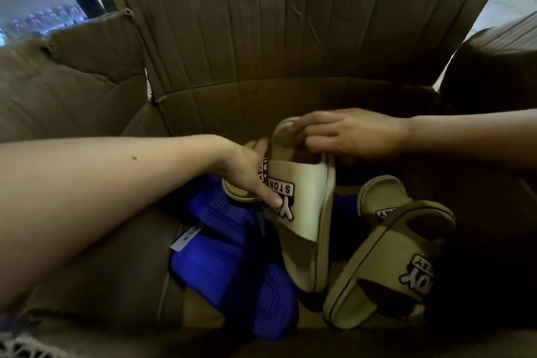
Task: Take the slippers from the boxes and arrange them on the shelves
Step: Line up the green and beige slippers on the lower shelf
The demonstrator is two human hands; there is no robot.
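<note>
Plainly, beige slipper (305,206), lettered patch (286,189).

Left forearm (116,183): bare along its whole visible length, up to the frame edge.
Spot (134,158): one small, dark, round mark on the upper side of the left forearm.
Left hand (247,171): bare; the nail (275,200) on one fingertip is short and plain.
Right forearm (465,136): bare up to the frame edge.
Right hand (348,136): bare; knuckles and finger backs show, slightly blurred.
</note>
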